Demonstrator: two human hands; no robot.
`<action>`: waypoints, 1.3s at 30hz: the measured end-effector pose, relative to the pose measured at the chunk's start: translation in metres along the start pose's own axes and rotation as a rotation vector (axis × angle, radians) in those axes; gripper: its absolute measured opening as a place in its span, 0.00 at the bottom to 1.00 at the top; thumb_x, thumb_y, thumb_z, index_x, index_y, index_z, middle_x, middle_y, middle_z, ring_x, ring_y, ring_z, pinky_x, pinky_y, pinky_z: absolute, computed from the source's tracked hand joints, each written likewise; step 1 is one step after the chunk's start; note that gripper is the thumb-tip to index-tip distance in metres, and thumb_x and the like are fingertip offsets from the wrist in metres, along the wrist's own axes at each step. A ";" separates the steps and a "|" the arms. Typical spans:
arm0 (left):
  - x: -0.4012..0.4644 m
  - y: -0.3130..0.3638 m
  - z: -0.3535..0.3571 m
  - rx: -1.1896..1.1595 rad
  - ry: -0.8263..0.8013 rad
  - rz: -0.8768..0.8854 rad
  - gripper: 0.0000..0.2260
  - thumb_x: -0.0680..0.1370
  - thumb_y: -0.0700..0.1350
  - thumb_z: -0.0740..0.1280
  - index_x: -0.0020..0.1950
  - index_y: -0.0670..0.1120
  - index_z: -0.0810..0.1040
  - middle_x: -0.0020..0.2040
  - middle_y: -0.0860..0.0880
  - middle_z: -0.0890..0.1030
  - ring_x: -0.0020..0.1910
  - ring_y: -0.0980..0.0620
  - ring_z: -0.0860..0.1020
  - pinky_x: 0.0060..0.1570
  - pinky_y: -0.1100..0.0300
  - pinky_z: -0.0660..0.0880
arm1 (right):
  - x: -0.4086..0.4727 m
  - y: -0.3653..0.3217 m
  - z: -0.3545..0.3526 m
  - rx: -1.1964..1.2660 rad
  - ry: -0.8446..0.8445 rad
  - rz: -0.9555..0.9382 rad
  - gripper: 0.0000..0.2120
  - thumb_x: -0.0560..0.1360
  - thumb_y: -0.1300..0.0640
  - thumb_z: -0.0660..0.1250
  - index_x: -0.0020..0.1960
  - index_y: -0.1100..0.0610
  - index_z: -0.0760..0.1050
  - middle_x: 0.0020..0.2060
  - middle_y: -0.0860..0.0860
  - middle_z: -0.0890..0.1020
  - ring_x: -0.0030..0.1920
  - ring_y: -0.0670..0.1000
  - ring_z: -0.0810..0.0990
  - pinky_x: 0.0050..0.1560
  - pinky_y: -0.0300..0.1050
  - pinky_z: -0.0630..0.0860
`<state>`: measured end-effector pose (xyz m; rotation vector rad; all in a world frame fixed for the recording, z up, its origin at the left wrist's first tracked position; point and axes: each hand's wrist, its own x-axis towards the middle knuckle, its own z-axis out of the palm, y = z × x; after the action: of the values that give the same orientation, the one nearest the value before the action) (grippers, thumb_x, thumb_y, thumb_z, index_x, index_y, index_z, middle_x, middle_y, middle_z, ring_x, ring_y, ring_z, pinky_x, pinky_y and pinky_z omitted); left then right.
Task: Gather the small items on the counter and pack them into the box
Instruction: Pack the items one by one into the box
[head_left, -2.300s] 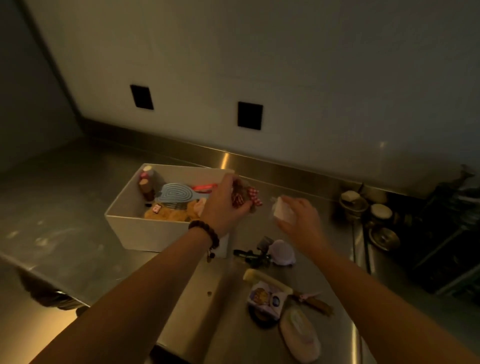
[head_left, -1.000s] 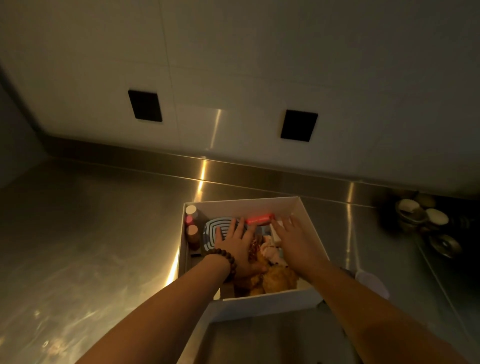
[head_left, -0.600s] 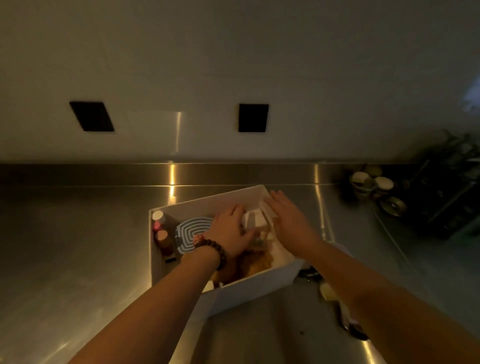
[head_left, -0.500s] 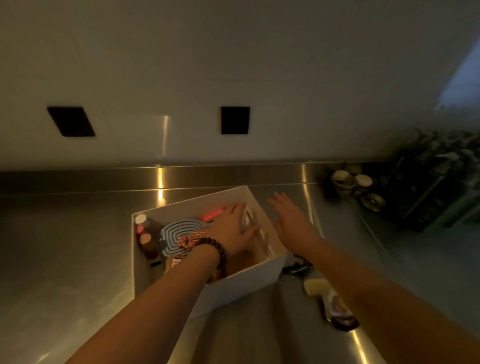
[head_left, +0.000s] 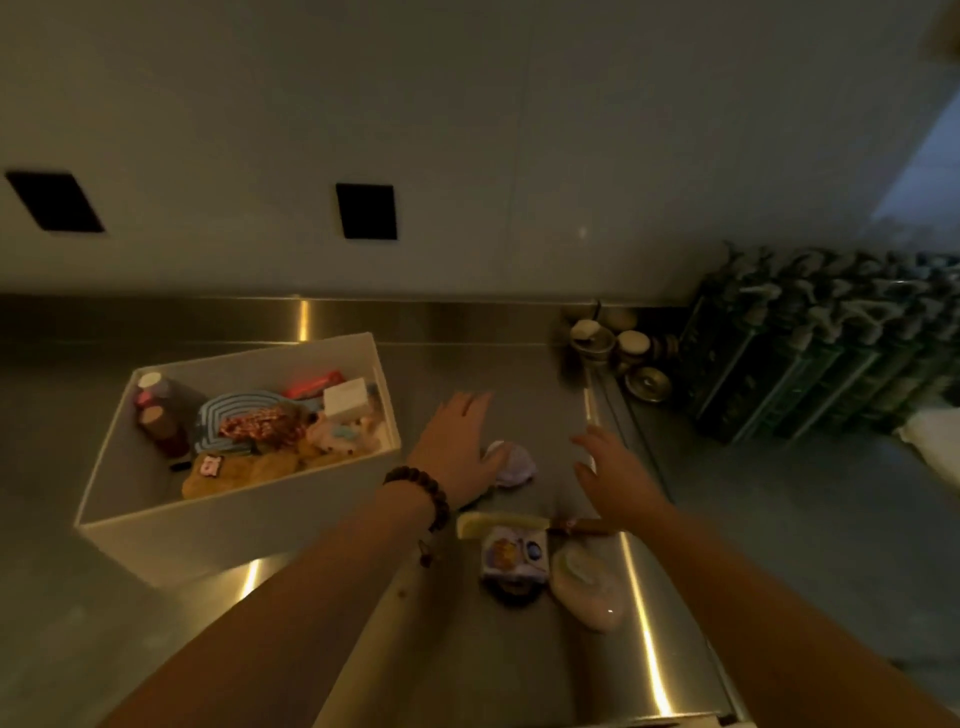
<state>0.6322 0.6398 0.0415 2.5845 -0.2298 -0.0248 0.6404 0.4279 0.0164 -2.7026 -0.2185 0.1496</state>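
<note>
A white box (head_left: 171, 535) stands on the steel counter (head_left: 519, 675) at the left. It holds a blue patterned piece (head_left: 228, 410), small bottles (head_left: 156, 415), a white cube (head_left: 345, 397), a red bar and yellow plush. My left hand (head_left: 457, 447), fingers straight, hovers right of the box, its thumb side touching a pale lilac item (head_left: 511, 462). My right hand (head_left: 610, 467) floats open further right, holding nothing. Nearer me lie a pale yellow stick (head_left: 498, 522), a printed packet (head_left: 514, 553), a pale oval piece (head_left: 584, 579) and a brown stick (head_left: 584, 526).
Small lidded jars and a metal bowl (head_left: 623, 348) cluster at the back right. A dark green crate of bottles (head_left: 810, 353) stands beyond them. Two black wall sockets (head_left: 366, 210) sit above the backsplash. A seam runs down the counter at the right.
Both hands have come out of the box and moved right, over the loose items. The white cube and the red-patterned piece now lie in the box. The view has swung right.
</note>
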 end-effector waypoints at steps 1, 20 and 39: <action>-0.005 0.010 0.009 -0.013 -0.017 -0.022 0.30 0.79 0.56 0.60 0.76 0.47 0.54 0.76 0.47 0.57 0.74 0.47 0.57 0.72 0.54 0.58 | -0.004 0.012 -0.001 0.003 -0.019 -0.012 0.20 0.79 0.60 0.58 0.71 0.59 0.64 0.72 0.58 0.63 0.73 0.55 0.61 0.69 0.41 0.56; -0.081 0.032 0.121 0.151 -0.203 -0.195 0.39 0.72 0.58 0.69 0.76 0.49 0.53 0.77 0.49 0.53 0.76 0.47 0.49 0.74 0.52 0.50 | -0.082 0.050 0.045 0.113 -0.161 -0.207 0.39 0.68 0.35 0.66 0.73 0.48 0.59 0.69 0.50 0.62 0.67 0.51 0.62 0.68 0.48 0.64; -0.080 0.025 0.141 0.154 -0.077 -0.210 0.35 0.71 0.58 0.70 0.73 0.52 0.59 0.72 0.49 0.62 0.71 0.47 0.60 0.70 0.51 0.61 | -0.116 0.053 0.066 0.039 -0.163 -0.140 0.35 0.78 0.48 0.57 0.74 0.40 0.36 0.74 0.55 0.53 0.72 0.55 0.57 0.68 0.51 0.64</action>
<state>0.5399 0.5593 -0.0681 2.7536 0.0136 -0.1898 0.5245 0.3866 -0.0574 -2.6268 -0.4471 0.3296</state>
